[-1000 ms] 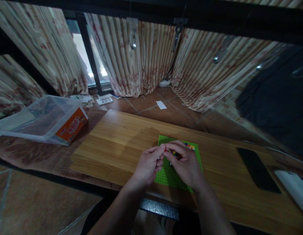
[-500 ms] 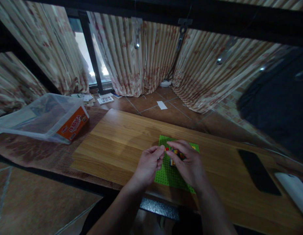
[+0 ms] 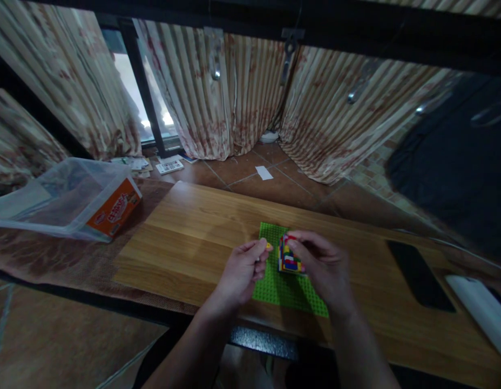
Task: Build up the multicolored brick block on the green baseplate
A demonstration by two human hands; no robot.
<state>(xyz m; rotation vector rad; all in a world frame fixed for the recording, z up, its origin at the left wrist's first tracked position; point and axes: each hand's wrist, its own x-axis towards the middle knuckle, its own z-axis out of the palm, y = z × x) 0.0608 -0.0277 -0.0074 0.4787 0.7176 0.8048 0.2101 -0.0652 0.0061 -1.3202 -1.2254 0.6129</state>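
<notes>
My left hand (image 3: 244,270) is closed in a pinch on a small yellow toy brick (image 3: 269,246), held over the left part of a green studded baseplate (image 3: 270,289). On that baseplate stands a block of stacked bricks (image 3: 290,260) in red, yellow, blue, white and green. My right hand (image 3: 323,265) reaches over the stack from the right and covers its right side. Its thumb and index finger close on a small red brick (image 3: 290,237) at the stack's far edge. Whether the red brick touches the stack is not clear.
The baseplate lies on a wooden board (image 3: 181,232). A clear plastic bin (image 3: 76,221) with an orange label stands at the left. To the right lie a dark flat phone-shaped object (image 3: 420,275) and a white object (image 3: 477,308). Curtains hang beyond.
My right hand has moved away from my left with the red brick, to the far edge of the stack. My left hand keeps the yellow brick. The view has shifted slightly.
</notes>
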